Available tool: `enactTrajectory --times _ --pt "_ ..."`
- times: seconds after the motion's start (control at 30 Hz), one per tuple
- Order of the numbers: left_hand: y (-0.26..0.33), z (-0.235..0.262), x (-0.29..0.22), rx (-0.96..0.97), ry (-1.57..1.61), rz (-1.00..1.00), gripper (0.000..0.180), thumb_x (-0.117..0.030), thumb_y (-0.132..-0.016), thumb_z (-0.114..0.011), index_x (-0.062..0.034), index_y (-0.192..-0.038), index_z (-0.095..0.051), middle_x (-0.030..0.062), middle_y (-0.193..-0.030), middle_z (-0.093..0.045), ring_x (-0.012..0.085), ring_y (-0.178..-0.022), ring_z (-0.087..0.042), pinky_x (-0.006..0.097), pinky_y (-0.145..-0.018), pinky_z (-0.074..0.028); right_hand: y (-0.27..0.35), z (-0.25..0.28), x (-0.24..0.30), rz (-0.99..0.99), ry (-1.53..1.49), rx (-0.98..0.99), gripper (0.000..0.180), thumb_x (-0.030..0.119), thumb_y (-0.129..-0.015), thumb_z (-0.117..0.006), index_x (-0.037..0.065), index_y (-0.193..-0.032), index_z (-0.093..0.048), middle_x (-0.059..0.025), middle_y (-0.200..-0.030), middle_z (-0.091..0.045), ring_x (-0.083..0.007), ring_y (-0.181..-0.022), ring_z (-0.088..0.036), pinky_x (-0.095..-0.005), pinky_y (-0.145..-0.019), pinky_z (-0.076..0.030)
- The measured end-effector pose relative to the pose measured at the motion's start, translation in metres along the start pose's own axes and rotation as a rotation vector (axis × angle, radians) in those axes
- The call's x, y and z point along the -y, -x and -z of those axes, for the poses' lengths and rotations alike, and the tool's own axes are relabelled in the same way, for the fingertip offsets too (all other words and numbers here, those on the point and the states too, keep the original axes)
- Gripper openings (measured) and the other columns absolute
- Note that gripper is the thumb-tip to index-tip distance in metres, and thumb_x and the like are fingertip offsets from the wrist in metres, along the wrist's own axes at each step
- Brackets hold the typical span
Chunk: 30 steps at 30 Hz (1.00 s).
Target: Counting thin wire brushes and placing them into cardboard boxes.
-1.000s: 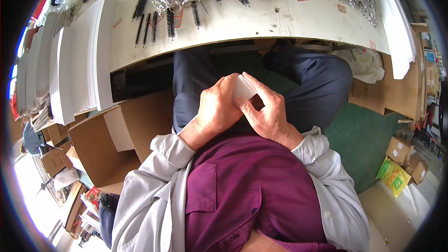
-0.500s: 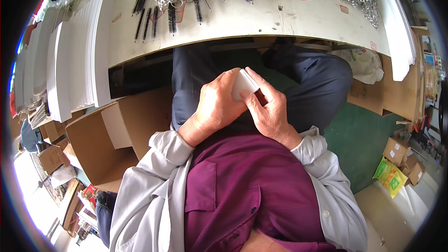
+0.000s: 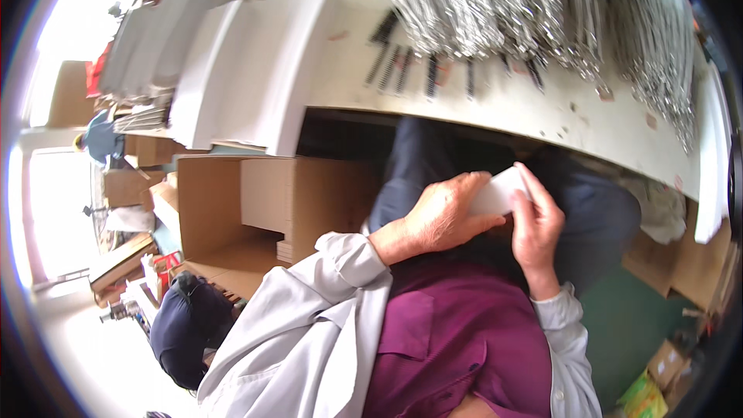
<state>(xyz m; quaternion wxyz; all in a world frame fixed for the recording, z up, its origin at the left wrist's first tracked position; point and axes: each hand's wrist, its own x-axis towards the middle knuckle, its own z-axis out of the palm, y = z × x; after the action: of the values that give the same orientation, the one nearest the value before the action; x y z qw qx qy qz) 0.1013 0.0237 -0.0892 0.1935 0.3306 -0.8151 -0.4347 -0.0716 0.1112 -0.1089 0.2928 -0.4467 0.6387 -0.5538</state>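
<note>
My left hand (image 3: 445, 215) and my right hand (image 3: 537, 228) hold a small white box-like piece (image 3: 498, 193) between them, above my lap and in front of the table edge. The left fingers and thumb close round its left side. On its right side, the right thumb and fingers pinch the edge. Part of the piece is hidden by the hands, and motion blurs it slightly. Beyond it, on the table (image 3: 348, 77), lies a big heap of wire-handled brushes (image 3: 480, 8) with looped metal ends. Several black bristle heads (image 3: 431, 77) point toward me.
White long cartons (image 3: 267, 70) stand stacked at the table's left. An open cardboard box (image 3: 209, 193) sits left of my legs. Another white carton (image 3: 710, 162) is at the right table end. A person in a dark cap (image 3: 182, 329) is at lower left; another (image 3: 102, 138) is farther back.
My view has swung left, so the table, hands and box appear farther right. Both hands still hold the white piece, with the right fingers standing more upright. A dark-capped person now shows at lower left.
</note>
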Motion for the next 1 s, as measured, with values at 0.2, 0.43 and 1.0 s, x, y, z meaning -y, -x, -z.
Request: enactTrajectory --times 0.2,0.43,1.0 --pt "0.030 0.078 -0.007 0.184 0.197 0.244 0.030 -0.018 -0.092 -0.075 0.0006 -0.115 -0.069 0.0138 -0.095 -0.071 0.0162 -0.081 -0.066 0.035 -0.075 -0.054 -0.028 0.008 0.019 -0.065 -0.234 0.051 0.033 0.006 -0.104 -0.060 -0.006 -0.135 -0.062 -0.0086 -0.114 -0.072 -0.0095 -0.089 -0.066 -0.0249 -0.079 -0.055" --pt "0.023 0.226 -0.005 -0.479 -0.709 0.259 0.027 -0.017 -0.091 -0.077 -0.0007 -0.111 -0.070 0.0210 -0.082 -0.070 0.0327 -0.071 -0.068 0.039 -0.070 -0.055 -0.093 0.006 0.014 0.416 0.312 -0.098 0.016 0.007 -0.098 -0.068 -0.003 -0.110 -0.072 -0.0113 -0.096 -0.071 -0.0161 -0.081 -0.067 -0.0287 -0.074 -0.054" --pt "-0.016 0.334 0.105 -0.565 -1.590 0.356 0.028 -0.028 -0.089 -0.074 -0.0055 -0.103 -0.066 0.0176 -0.097 -0.071 0.0345 -0.093 -0.073 0.047 -0.078 -0.058 -0.105 -0.001 -0.002 0.396 0.360 -0.187 0.005 0.002 -0.092 -0.069 0.001 -0.096 -0.072 -0.0112 -0.088 -0.070 -0.0248 -0.072 -0.068 -0.0322 -0.064 -0.053"
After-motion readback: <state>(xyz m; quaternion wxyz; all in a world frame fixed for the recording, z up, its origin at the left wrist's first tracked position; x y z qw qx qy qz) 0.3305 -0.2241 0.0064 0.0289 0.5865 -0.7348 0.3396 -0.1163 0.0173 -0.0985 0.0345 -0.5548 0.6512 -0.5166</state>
